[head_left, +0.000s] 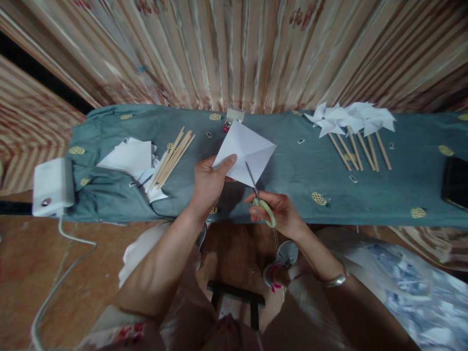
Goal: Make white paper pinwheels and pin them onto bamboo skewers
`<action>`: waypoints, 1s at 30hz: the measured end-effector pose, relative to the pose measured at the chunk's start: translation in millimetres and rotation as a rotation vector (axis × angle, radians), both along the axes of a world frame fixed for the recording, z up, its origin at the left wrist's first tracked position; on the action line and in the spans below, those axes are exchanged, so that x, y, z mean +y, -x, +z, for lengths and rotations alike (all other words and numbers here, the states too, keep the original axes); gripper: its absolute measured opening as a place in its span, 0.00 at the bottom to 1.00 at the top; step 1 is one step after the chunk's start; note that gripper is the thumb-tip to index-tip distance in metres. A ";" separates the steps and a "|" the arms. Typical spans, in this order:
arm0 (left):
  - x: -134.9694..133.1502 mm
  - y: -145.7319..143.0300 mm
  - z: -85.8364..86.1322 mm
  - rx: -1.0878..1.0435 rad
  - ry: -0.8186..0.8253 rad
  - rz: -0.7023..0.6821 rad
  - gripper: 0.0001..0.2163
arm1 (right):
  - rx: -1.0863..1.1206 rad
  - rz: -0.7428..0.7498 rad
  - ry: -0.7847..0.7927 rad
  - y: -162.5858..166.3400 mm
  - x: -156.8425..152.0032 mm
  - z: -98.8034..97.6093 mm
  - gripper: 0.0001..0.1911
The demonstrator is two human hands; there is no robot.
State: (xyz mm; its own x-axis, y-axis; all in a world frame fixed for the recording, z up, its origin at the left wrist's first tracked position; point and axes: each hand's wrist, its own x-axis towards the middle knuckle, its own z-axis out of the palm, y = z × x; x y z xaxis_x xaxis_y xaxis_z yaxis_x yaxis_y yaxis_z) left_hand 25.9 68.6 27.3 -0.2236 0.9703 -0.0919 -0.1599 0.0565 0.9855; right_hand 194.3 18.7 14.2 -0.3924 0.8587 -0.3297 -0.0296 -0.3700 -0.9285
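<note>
My left hand (214, 178) pinches a white square of paper (243, 146) at its left side, thumb on top. Fold creases cross near the paper's middle. My right hand (274, 207) is closed round the pale green handles of a pair of scissors (263, 209). The scissor blades point up and away from me, lying at the paper's near corner, with a tip toward the centre. Whether the paper is cut there I cannot tell. Just behind the paper stands a small open box (234, 117), red in front, partly hidden by it.
Wooden sticks (175, 158) lie beside white paper pieces (129, 156) at left. Several paper pinwheels on sticks (351, 119) lie at right. A white corded device (54, 185) stands at the left end of the green cloth (278, 190); a dark object (455, 183) rests far right.
</note>
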 end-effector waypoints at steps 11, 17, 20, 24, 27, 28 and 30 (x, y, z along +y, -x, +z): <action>0.1 -0.8 -0.1 -0.009 0.008 -0.001 0.12 | 0.011 0.006 -0.008 0.1 0.4 -1.6 0.18; 0.7 -0.9 1.1 -0.016 0.004 0.002 0.14 | 0.021 -0.022 0.013 2.5 0.3 1.1 0.19; 0.5 -0.5 1.5 -0.020 0.001 0.007 0.14 | 0.026 -0.034 0.014 3.6 0.1 2.0 0.19; 0.1 -0.3 1.8 -0.039 -0.005 0.008 0.13 | 0.022 -0.048 0.007 4.6 -0.3 2.9 0.18; 0.2 -0.6 2.0 -0.047 -0.003 0.012 0.13 | 0.028 -0.061 0.019 5.5 -0.7 3.1 0.18; 0.3 -0.7 2.1 -0.048 -0.002 0.014 0.13 | 0.030 -0.066 0.022 5.8 -0.7 3.1 0.18; 0.3 -0.8 2.3 -0.045 0.000 0.018 0.13 | 0.028 -0.069 0.021 6.2 -0.7 2.9 0.18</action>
State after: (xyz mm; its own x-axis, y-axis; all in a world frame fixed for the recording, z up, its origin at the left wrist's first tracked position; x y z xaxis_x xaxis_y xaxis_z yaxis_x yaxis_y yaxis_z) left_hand 26.6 68.9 29.7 -0.2371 0.9661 -0.1024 -0.2050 0.0533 0.9773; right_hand 188.2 18.0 17.1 -0.3421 0.8771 -0.3373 -0.0819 -0.3854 -0.9191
